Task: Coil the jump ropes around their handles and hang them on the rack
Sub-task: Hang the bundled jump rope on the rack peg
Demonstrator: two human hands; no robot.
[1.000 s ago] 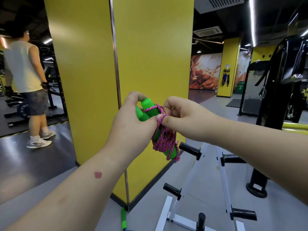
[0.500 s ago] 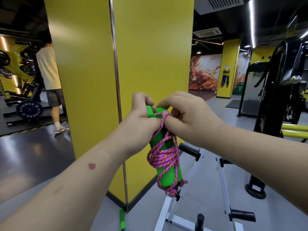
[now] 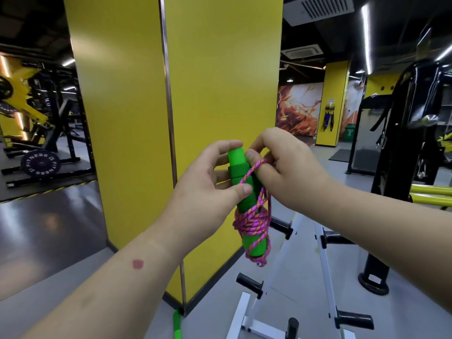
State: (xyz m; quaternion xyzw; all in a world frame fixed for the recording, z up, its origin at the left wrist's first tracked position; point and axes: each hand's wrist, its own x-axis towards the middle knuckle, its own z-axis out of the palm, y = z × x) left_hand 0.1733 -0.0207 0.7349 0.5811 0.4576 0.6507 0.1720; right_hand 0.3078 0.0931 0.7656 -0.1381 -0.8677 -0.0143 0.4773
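With left hand (image 3: 203,192) gripping the green handles (image 3: 241,182) and right hand (image 3: 281,172) apparently pinching the rope (image 3: 252,221), slackening could unravel the coil.

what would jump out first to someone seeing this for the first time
The bright green handles wound with pink rope, held up mid-frame: the left hand grips them while the right hand has a loop of rope hooked over a finger. Right behind stands a big yellow pillar, and below to the right a white rack with black pegs.
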